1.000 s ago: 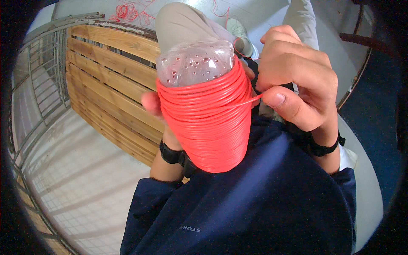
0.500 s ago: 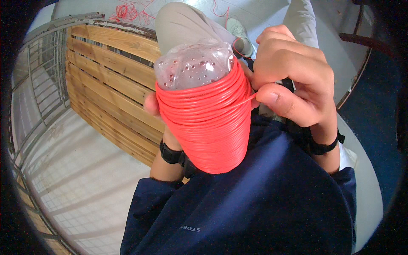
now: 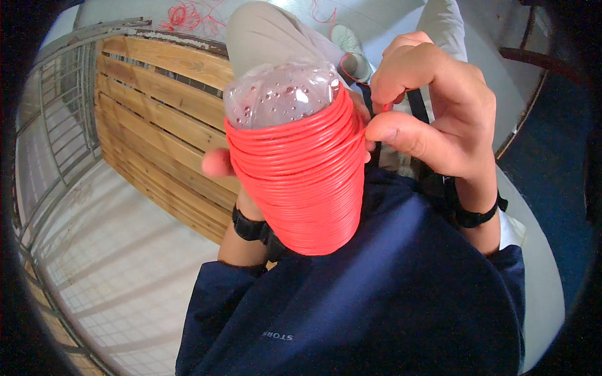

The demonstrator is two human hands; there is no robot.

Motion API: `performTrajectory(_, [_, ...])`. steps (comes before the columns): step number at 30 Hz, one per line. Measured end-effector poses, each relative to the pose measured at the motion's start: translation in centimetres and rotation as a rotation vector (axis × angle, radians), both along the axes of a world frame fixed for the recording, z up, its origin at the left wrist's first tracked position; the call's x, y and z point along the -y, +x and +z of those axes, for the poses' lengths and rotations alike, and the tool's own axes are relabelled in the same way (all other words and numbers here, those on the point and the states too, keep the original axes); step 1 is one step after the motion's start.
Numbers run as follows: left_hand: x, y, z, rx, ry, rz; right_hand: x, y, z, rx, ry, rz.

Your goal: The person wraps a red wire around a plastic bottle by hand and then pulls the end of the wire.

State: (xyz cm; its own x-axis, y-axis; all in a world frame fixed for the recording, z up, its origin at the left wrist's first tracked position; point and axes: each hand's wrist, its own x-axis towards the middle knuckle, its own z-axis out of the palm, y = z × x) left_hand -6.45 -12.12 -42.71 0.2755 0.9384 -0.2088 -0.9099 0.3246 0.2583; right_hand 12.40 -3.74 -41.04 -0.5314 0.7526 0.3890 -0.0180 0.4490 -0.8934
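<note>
A clear plastic bottle (image 3: pixel 282 97), beaded inside with droplets, is tilted in front of my chest. Red cord (image 3: pixel 298 182) wraps most of it in tight, side-by-side turns, leaving the rounded far end bare. My left hand (image 3: pixel 218 163) grips the bottle from behind; its thumb shows past the left side, and most of its fingers are hidden. At the bottle's right side, my right hand (image 3: pixel 439 106) has the cord between curled fingers and thumb. A short stretch of it runs from the upper turns to the thumb.
A slatted wooden bench (image 3: pixel 169 119) is on the left, beside a metal rack (image 3: pixel 56 119). Loose red cord (image 3: pixel 182 17) lies tangled on the floor beyond it. My grey-trousered knee (image 3: pixel 263 34) and a light shoe (image 3: pixel 347 39) are past the bottle.
The bottle has shifted slightly left. My left thumb has lifted outward from its side. My right fingers have opened a little around the cord, and the thumb has moved nearer the windings.
</note>
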Motion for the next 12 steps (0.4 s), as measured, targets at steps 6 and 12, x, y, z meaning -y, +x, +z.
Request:
performTrajectory(6, [0.4,-0.2,0.7,-0.273,-0.084,0.047,-0.1,0.4,0.0,-0.052,-0.027,0.04])
performTrajectory(12, [6.1,0.5,3.1,-0.296,-0.265,0.143,-1.0,0.3,1.2,-0.14,-0.013,-0.005])
